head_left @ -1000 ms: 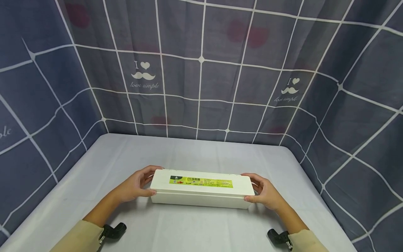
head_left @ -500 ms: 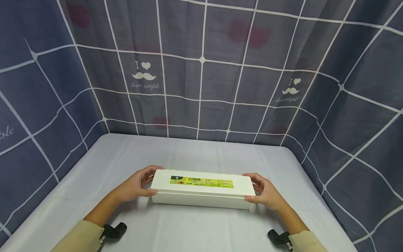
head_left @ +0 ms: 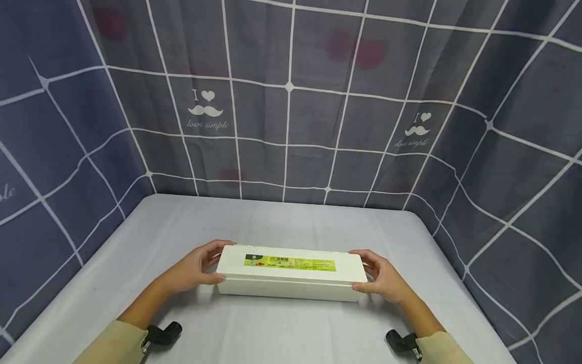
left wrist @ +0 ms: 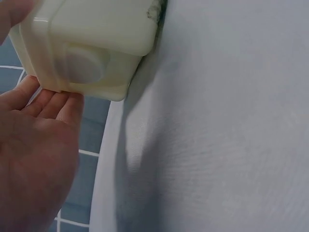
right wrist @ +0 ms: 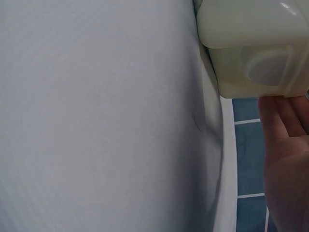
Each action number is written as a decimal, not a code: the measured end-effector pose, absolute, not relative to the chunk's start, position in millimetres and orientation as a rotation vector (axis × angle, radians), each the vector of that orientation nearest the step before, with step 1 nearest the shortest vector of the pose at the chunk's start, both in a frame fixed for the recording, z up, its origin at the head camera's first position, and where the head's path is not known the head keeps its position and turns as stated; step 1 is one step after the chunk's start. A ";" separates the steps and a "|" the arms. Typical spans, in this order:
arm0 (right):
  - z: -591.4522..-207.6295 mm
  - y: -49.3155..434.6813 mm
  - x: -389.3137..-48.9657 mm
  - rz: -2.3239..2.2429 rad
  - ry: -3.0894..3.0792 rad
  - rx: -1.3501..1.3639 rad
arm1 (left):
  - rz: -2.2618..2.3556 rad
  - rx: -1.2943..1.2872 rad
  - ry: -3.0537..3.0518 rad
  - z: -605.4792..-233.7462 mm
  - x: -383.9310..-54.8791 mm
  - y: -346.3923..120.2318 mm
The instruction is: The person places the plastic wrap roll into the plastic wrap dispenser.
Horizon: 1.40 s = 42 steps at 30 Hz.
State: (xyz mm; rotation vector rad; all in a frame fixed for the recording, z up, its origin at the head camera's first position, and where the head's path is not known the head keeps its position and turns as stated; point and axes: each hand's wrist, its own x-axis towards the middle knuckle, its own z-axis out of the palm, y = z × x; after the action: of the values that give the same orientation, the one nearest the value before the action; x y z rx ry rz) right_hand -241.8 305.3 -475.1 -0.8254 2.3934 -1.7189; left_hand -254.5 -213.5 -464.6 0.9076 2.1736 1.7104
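A long cream-white cling film box (head_left: 291,290) sits crosswise on the white-covered table, its lid down. On the lid is a yellow-green label (head_left: 313,264) with Chinese print. My left hand (head_left: 193,270) grips the box's left end, thumb at the front edge and fingers round the back. At the other end, my right hand (head_left: 385,281) holds it the same way. The left wrist view has the box's end wall (left wrist: 104,29) with a round shape in it, fingertips against the far side. A matching round shape (right wrist: 268,67) shows in the right wrist view.
White cloth (head_left: 282,333) covers the table. Grey-blue checked curtains (head_left: 313,121) rise along its back and both sides. A black wrist device (head_left: 165,333) sits at the left sleeve, and another black device (head_left: 400,342) at the right one.
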 end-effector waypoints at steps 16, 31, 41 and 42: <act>-474.7 304.5 -241.8 -1.712 2.400 -0.813 | 1.689 0.899 2.180 -464.2 -254.9 -213.4; -473.7 304.6 -243.2 -1.696 2.418 -0.812 | 1.717 0.914 2.157 -465.8 -255.1 -212.4; -475.0 304.6 -242.2 -1.702 2.420 -0.831 | 1.730 0.924 2.168 -467.2 -254.1 -213.1; -475.3 304.7 -242.2 -1.705 2.419 -0.834 | 1.730 0.923 2.168 -467.0 -253.8 -213.1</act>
State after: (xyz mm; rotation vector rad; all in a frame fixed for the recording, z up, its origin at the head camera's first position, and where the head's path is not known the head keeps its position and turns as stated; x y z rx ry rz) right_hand -242.2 304.7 -475.3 -0.8338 2.4187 -1.7046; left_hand -253.8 -213.1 -467.0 0.9233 2.1679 1.7303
